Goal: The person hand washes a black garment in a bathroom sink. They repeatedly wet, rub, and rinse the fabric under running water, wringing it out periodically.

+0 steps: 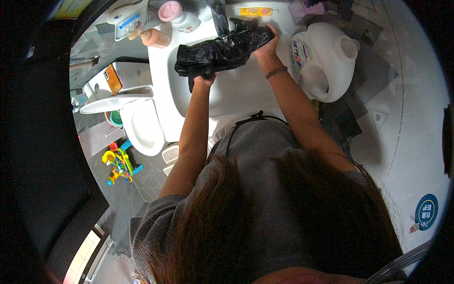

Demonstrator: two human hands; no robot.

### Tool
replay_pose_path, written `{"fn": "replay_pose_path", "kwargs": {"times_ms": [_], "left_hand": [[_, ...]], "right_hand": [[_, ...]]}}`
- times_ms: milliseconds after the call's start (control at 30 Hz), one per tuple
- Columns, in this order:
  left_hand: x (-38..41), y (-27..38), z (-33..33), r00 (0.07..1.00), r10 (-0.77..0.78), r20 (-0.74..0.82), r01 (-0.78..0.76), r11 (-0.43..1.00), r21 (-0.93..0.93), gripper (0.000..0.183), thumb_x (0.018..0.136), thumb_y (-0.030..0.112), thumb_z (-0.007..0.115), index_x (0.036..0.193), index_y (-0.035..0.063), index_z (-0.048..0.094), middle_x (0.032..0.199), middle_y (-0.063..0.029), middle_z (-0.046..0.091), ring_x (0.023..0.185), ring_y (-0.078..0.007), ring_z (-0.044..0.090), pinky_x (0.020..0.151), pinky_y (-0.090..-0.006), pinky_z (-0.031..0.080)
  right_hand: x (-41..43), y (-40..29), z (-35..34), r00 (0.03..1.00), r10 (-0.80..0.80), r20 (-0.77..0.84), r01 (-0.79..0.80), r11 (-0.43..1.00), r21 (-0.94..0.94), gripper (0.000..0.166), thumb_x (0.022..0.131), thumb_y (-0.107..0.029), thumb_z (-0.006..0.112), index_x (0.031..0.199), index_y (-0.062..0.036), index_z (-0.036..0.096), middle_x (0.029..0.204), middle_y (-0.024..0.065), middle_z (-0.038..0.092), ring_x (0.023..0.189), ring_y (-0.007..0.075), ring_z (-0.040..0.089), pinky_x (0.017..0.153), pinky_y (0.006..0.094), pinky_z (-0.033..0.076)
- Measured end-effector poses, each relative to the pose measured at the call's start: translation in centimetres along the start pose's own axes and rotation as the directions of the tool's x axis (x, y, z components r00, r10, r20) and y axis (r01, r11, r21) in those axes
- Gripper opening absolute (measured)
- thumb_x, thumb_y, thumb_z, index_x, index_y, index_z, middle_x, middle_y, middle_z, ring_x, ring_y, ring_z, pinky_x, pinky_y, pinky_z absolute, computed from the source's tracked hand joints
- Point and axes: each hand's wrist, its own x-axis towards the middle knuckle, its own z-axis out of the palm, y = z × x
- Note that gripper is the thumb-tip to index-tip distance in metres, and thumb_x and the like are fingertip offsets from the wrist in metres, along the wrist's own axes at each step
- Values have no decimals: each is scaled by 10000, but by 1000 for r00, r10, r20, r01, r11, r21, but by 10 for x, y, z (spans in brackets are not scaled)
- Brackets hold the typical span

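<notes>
A wet-looking black cloth or garment (220, 53) is stretched between my hands over the white washbasin (244, 92), just below the tap (219, 21). My left hand (205, 80) grips its lower left part from below; the cloth covers most of the fingers. At the cloth's right end, my right hand (267, 44) holds it, with fingertips showing past the edge. A loose end hangs down beside my left hand. Small whitish spots, perhaps foam or water, lie on the cloth near the tap.
Along the basin's back stand a white bottle with a pink lid (182, 21), a peach bottle (156, 38) and a yellow tube (256, 11). A large white detergent jug (328, 64) stands right. A toilet (143, 127), a phone (112, 80) and a colourful toy (122, 163) are left.
</notes>
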Motion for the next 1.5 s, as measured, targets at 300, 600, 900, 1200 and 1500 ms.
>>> {"fn": "replay_pose_path", "kwargs": {"times_ms": [300,600,900,1200,1500], "left_hand": [[-74,-33,-24,903,-362,-233,327,225,918,387,899,285,482,1205,49,512,1144,-110,570,981,-236,583,739,-393,543],[-59,-26,105,743,322,587,-539,-231,810,308,890,255,576,1054,-5,550,894,-55,607,830,-126,565,723,-251,454],[-21,-39,103,847,302,437,-489,120,864,282,884,181,548,1085,-17,535,906,-115,621,840,-157,544,788,-293,438],[-37,-23,78,842,433,322,-442,212,872,266,909,146,482,1093,-33,552,931,-80,621,825,-144,538,787,-266,425],[-63,2,77,962,238,133,-262,672,693,228,925,164,504,1065,-5,568,940,-48,617,833,-118,564,780,-258,450]], "right_hand": [[-2,7,14,1000,-6,-1,6,1000,-4,335,787,-365,522,875,-55,611,918,112,628,876,305,586,850,449,449],[-3,24,-6,996,48,-82,-55,995,-86,333,833,-349,495,755,-41,594,832,110,629,782,283,599,773,427,489],[-1,25,-2,998,58,16,-49,936,-348,454,930,-407,343,991,-47,614,999,107,629,915,257,594,869,393,458],[-6,1,-22,970,-154,-189,45,874,-484,495,921,-472,380,1142,-64,552,1127,72,588,1022,212,567,908,374,449],[-35,-4,-19,993,62,-100,-118,542,-832,476,818,-384,636,1134,-36,564,1079,77,599,978,181,559,852,304,435]]}}
